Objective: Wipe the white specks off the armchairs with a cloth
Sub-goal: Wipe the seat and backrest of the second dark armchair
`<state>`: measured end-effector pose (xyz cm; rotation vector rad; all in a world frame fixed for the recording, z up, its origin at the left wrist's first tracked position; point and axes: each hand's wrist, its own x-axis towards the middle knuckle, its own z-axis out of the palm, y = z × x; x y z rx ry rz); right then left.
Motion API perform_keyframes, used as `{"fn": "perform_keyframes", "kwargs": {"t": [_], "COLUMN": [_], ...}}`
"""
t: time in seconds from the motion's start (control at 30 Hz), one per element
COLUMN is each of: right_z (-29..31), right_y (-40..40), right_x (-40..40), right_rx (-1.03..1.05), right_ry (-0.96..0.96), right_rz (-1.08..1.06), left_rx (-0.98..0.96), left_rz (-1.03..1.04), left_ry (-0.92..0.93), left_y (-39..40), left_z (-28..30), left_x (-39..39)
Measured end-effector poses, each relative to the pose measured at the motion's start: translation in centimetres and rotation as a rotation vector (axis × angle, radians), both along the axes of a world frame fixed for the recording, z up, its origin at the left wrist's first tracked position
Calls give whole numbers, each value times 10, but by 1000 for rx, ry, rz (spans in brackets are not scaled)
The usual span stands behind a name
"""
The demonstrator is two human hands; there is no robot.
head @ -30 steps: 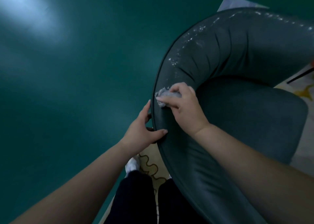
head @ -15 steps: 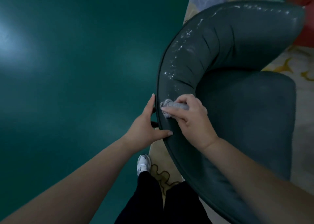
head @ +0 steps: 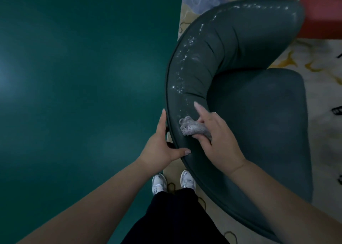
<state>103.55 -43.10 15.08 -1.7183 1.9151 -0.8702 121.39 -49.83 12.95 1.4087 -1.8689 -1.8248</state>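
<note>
A dark green armchair (head: 249, 103) fills the right of the frame, its curved padded back running from the upper right down to the centre. White specks (head: 182, 71) dot the back's upper edge. At centre, the right hand (head: 218, 140) pinches a crumpled grey cloth (head: 190, 128) against the back, index finger extended. Just left, the left hand (head: 162, 147) clasps the chair's outer rim, thumb on top. White shoes (head: 159, 184) stand below on a patterned rug (head: 318, 62).
</note>
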Motion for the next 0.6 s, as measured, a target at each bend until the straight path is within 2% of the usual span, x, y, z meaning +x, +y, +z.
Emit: {"fn": "perform_keyframes", "kwargs": {"t": [0.27, 0.47, 0.6], "right_z": [-1, -6, 5], "right_y": [6, 10, -41], "right_x": [-3, -3, -4], "right_rx": [47, -38, -38], "right_ry": [147, 99, 55], "right_rz": [2, 39, 30], "left_rx": [-5, 19, 21], "left_rz": [17, 26, 34], "left_ry": [-28, -56, -73], "left_y": [1, 1, 0], "left_z": [-7, -4, 2], "left_x": [-1, -1, -3]}}
